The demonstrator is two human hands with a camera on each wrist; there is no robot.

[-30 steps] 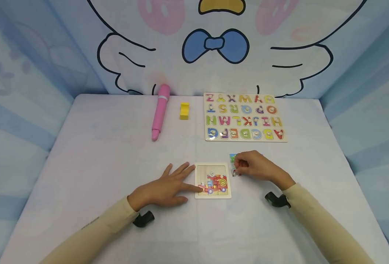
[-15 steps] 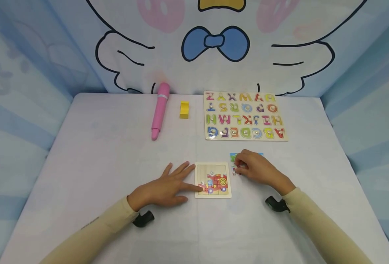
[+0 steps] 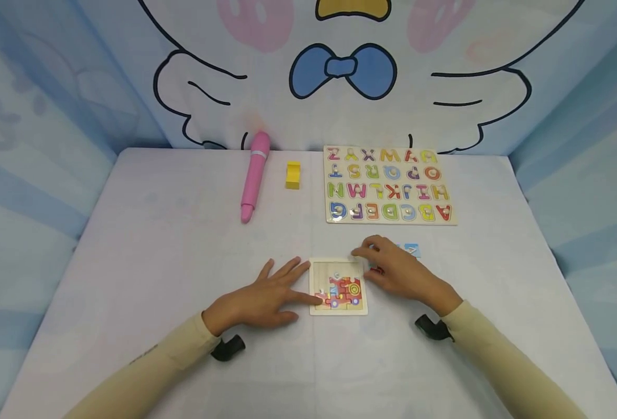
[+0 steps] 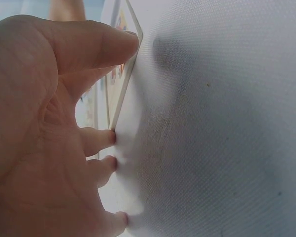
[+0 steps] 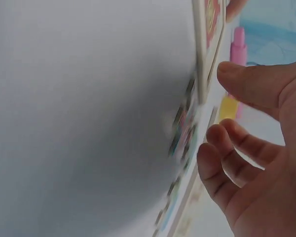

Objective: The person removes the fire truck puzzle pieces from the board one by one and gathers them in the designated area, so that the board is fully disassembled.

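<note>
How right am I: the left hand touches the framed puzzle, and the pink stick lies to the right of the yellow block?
Not quite: the pink stick lies to the left of the yellow block, as the head view shows. The left hand does touch the framed puzzle.

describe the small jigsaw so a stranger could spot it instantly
On the white tabletop, look in front of the alphabet board, between the left hand and right hand. The jigsaw puzzle there is small, square and pale-framed, its incomplete red vehicle setting it apart from the lettered board.
</note>
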